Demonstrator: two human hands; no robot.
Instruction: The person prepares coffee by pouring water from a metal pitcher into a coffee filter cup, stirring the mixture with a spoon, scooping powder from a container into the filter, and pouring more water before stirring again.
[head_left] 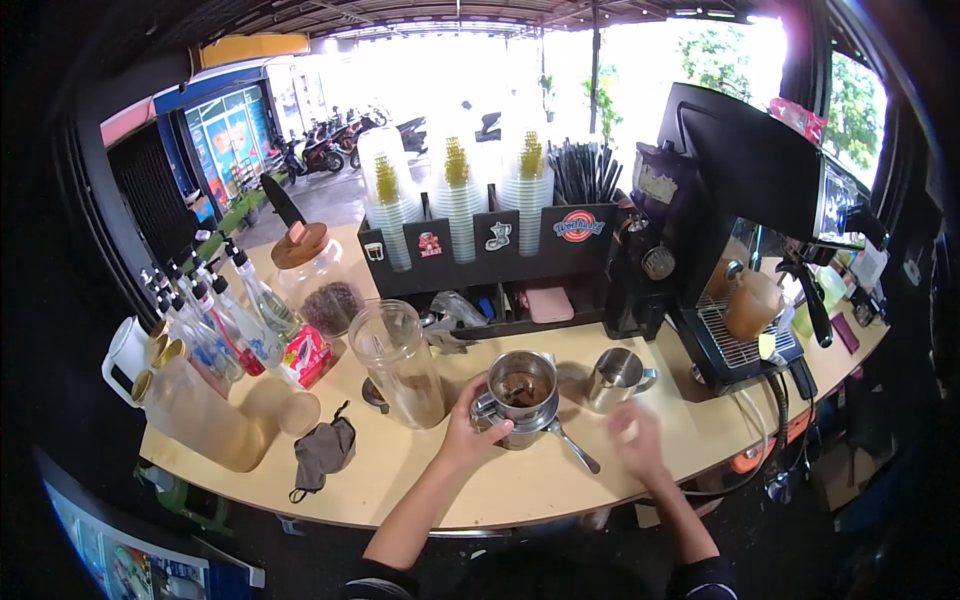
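My left hand (472, 428) is wrapped round the near left side of a steel cup (548, 392), which stands upright at the front of the counter. Dark brown matter shows inside it, and a wider metal rim surrounds its lower part. A spoon (577, 449) sticks out from beside the cup, its handle pointing down to the right. Smeared by motion, my right hand (637, 440) hovers just below a steel milk pitcher (614, 378), apart from the steel cup; its fingers cannot be made out.
Left of my hand stands a tall clear canister (398, 375) with brown powder. Farther left are a dark cloth pouch (325, 455), pump bottles (262, 285) and a jar of coffee beans (330, 305). A cup rack (460, 242) lines the back; an espresso machine (745, 190) stands right.
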